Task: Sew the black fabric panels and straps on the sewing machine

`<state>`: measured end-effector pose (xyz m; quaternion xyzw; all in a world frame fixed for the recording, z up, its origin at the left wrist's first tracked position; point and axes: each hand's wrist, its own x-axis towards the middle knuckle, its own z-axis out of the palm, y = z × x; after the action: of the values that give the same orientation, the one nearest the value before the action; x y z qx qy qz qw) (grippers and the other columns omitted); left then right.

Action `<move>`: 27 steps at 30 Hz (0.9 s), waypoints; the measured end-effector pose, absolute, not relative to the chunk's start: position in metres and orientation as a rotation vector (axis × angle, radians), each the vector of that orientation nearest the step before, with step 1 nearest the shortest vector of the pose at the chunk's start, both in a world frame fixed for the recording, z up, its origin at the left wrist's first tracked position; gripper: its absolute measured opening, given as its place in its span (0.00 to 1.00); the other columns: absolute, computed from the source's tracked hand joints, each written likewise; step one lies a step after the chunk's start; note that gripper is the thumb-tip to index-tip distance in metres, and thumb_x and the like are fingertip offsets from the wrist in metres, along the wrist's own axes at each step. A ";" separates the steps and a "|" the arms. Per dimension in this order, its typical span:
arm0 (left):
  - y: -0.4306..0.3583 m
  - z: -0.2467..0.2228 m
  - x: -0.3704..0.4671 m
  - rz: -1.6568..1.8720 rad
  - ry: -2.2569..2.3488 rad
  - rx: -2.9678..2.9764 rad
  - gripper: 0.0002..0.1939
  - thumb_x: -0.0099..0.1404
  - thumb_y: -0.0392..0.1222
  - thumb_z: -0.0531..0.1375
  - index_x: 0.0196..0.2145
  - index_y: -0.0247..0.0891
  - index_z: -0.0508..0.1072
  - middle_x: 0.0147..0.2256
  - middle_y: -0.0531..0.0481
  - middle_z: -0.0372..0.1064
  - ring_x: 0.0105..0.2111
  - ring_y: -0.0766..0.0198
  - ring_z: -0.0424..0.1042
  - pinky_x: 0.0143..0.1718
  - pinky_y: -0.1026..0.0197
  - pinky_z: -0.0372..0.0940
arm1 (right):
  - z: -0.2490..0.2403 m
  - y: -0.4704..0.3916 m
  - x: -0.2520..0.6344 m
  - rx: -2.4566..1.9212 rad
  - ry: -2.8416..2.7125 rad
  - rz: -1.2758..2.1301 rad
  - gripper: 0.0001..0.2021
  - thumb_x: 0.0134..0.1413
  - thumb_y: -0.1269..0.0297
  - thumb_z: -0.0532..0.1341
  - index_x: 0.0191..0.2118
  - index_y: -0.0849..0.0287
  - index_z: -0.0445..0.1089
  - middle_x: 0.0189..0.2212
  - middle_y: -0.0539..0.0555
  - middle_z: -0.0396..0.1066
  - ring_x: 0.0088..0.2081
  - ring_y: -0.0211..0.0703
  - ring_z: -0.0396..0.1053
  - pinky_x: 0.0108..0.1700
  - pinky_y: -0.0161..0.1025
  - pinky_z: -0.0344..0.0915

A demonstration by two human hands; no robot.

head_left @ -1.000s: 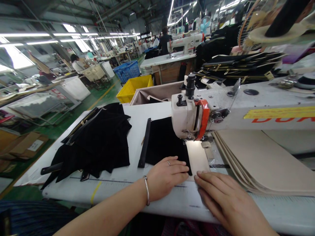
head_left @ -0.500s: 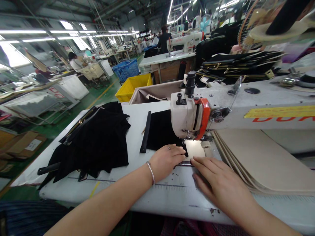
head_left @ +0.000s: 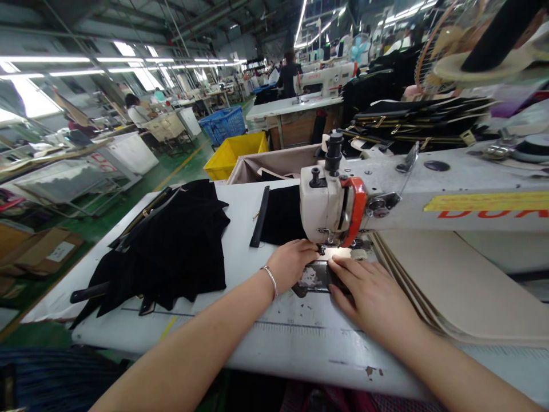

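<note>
A black fabric piece (head_left: 282,216) with a zipper strip (head_left: 259,217) along its left edge lies partly behind the head of a white sewing machine (head_left: 322,203). My left hand (head_left: 292,264), with a bracelet at the wrist, lies flat, its fingertips near the presser foot at the fabric's near edge. Just right of it, my right hand (head_left: 369,286) rests with fingers stretched out on a lit beige piece (head_left: 337,253) below the needle area. Both hands are open, pressing down rather than grasping. The metal plate (head_left: 315,276) shows between them.
Heaped black zippered pieces (head_left: 171,246) lie left on the white table (head_left: 266,349). Stacked beige panels (head_left: 463,280) sit under the machine arm at right. Beyond the table stand a fabric-lined bin (head_left: 274,160), a yellow crate (head_left: 235,153) and a blue basket (head_left: 222,123).
The black fabric and beige piece have slid away from me under the machine head, with both hands moving forward. More of the metal plate is uncovered.
</note>
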<state>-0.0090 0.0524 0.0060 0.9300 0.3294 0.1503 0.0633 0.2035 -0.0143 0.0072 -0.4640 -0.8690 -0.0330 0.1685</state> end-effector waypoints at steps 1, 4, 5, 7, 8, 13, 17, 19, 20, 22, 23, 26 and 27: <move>0.053 0.005 -0.009 0.457 0.998 2.810 0.13 0.66 0.28 0.52 0.42 0.35 0.73 0.47 0.48 0.70 0.49 0.60 0.68 0.55 0.59 0.62 | 0.007 -0.014 0.203 -1.324 -2.467 -0.096 0.19 0.60 0.61 0.54 0.54 0.62 0.66 0.47 0.60 0.69 0.46 0.52 0.66 0.47 0.49 0.61; 0.055 0.002 -0.011 0.472 1.008 2.804 0.12 0.64 0.28 0.55 0.43 0.36 0.73 0.48 0.48 0.70 0.49 0.61 0.69 0.55 0.58 0.64 | 0.004 -0.013 0.202 -1.346 -2.454 -0.085 0.20 0.61 0.60 0.54 0.55 0.62 0.65 0.48 0.59 0.69 0.46 0.51 0.65 0.48 0.49 0.60; 0.055 0.001 -0.011 0.483 1.019 2.795 0.12 0.64 0.28 0.56 0.43 0.36 0.73 0.48 0.48 0.70 0.49 0.61 0.69 0.55 0.58 0.63 | 0.003 -0.013 0.202 -1.353 -2.451 -0.080 0.20 0.61 0.60 0.53 0.55 0.62 0.65 0.48 0.59 0.68 0.46 0.52 0.65 0.48 0.50 0.60; 0.055 0.001 -0.010 0.502 1.037 2.777 0.12 0.64 0.28 0.56 0.43 0.36 0.73 0.47 0.48 0.71 0.49 0.62 0.69 0.55 0.58 0.63 | 0.002 -0.014 0.201 -1.364 -2.448 -0.074 0.21 0.61 0.60 0.53 0.56 0.62 0.64 0.49 0.59 0.68 0.47 0.52 0.64 0.48 0.50 0.60; 0.055 0.001 -0.010 0.505 1.044 2.771 0.12 0.64 0.28 0.56 0.43 0.36 0.73 0.47 0.48 0.71 0.48 0.62 0.69 0.55 0.58 0.63 | 0.002 -0.014 0.201 -1.367 -2.446 -0.075 0.21 0.61 0.60 0.53 0.56 0.63 0.64 0.49 0.60 0.68 0.47 0.52 0.64 0.47 0.50 0.60; 0.055 0.000 -0.009 0.530 1.065 2.750 0.12 0.65 0.28 0.55 0.43 0.36 0.74 0.46 0.48 0.71 0.48 0.62 0.69 0.54 0.58 0.64 | 0.002 -0.014 0.200 -1.366 -2.439 -0.078 0.21 0.61 0.60 0.53 0.57 0.63 0.64 0.49 0.61 0.68 0.47 0.52 0.64 0.47 0.50 0.60; 0.056 0.000 -0.009 0.570 1.076 2.735 0.10 0.66 0.29 0.56 0.41 0.37 0.74 0.46 0.48 0.71 0.48 0.62 0.69 0.54 0.58 0.64 | 0.000 -0.014 0.200 -1.373 -2.427 -0.076 0.22 0.60 0.61 0.53 0.58 0.63 0.62 0.49 0.61 0.67 0.47 0.53 0.64 0.48 0.51 0.60; 0.056 0.000 -0.008 0.575 1.085 2.728 0.09 0.66 0.30 0.56 0.40 0.37 0.74 0.45 0.48 0.71 0.47 0.62 0.69 0.53 0.58 0.65 | -0.001 -0.013 0.200 -1.370 -2.422 -0.067 0.22 0.60 0.61 0.53 0.58 0.63 0.62 0.50 0.61 0.67 0.48 0.53 0.64 0.48 0.51 0.59; 0.056 0.001 -0.008 0.571 1.090 2.728 0.09 0.66 0.30 0.56 0.40 0.37 0.74 0.45 0.48 0.71 0.47 0.61 0.69 0.53 0.58 0.65 | -0.001 -0.013 0.199 -1.369 -2.419 -0.062 0.22 0.60 0.61 0.53 0.58 0.63 0.62 0.50 0.61 0.67 0.48 0.54 0.64 0.48 0.51 0.59; 0.056 0.002 -0.007 0.560 1.095 2.734 0.09 0.65 0.29 0.56 0.39 0.37 0.75 0.44 0.48 0.72 0.47 0.61 0.70 0.53 0.58 0.65 | -0.001 -0.013 0.199 -1.367 -2.411 -0.052 0.22 0.61 0.62 0.53 0.58 0.63 0.62 0.50 0.62 0.67 0.48 0.54 0.64 0.48 0.52 0.59; 0.056 0.002 -0.007 0.556 1.098 2.738 0.10 0.65 0.29 0.56 0.39 0.37 0.75 0.44 0.48 0.72 0.47 0.62 0.69 0.53 0.59 0.65 | -0.001 -0.014 0.198 -1.366 -2.407 -0.047 0.22 0.61 0.62 0.53 0.58 0.63 0.62 0.50 0.62 0.67 0.49 0.54 0.64 0.49 0.52 0.59; 0.055 0.002 -0.008 0.564 1.097 2.747 0.11 0.65 0.28 0.56 0.40 0.37 0.75 0.45 0.48 0.72 0.47 0.63 0.69 0.53 0.59 0.65 | 0.001 -0.016 0.197 -1.364 -2.391 -0.037 0.21 0.61 0.63 0.53 0.58 0.63 0.62 0.49 0.62 0.68 0.49 0.53 0.64 0.49 0.52 0.60; 0.054 0.002 -0.008 0.571 1.093 2.743 0.11 0.64 0.28 0.56 0.40 0.37 0.75 0.45 0.49 0.72 0.47 0.63 0.70 0.53 0.59 0.65 | 0.002 -0.018 0.196 -1.364 -2.384 -0.037 0.21 0.61 0.64 0.53 0.57 0.63 0.63 0.49 0.62 0.68 0.49 0.53 0.64 0.49 0.52 0.60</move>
<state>-0.0084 0.0540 0.0015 0.9100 0.3627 0.1894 0.0670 0.1964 -0.0178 0.0024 -0.4867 -0.8512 -0.0131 0.1961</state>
